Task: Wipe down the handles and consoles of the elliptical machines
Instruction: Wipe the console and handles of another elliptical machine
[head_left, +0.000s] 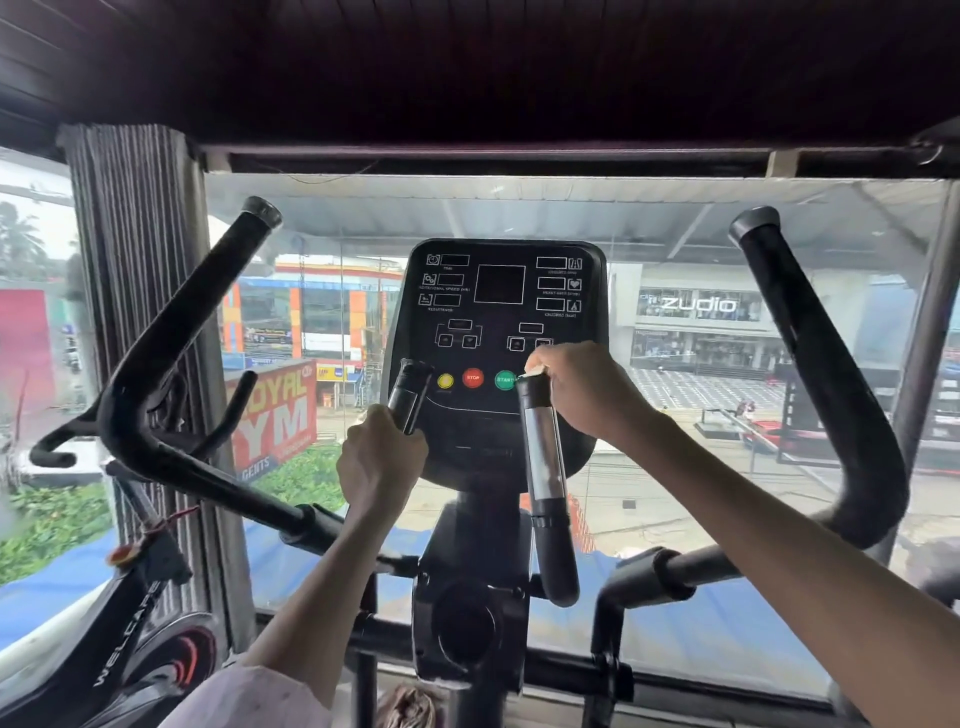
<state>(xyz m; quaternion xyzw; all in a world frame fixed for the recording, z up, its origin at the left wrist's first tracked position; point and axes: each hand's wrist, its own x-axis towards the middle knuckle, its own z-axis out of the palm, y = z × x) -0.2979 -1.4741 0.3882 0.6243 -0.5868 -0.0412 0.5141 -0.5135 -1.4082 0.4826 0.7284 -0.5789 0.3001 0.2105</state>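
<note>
The black elliptical console (501, 332) faces me at the centre, with yellow, red STOP and green START buttons along its lower part. My left hand (382, 457) grips the left inner pulse handle (410, 397) near its base. My right hand (587, 389) pinches a small pale cloth or wipe (534, 371) against the top of the right inner pulse handle (543, 457), just below the console's right buttons. Two long black swing handles rise at either side, the left swing handle (197, 332) and the right swing handle (821, 364).
A big window pane fills the wall right behind the machine, with a grey curtain (135, 270) at the left. An exercise bike (130, 639) stands low at the left. The machine's black centre post (475, 597) and crossbars sit below my forearms.
</note>
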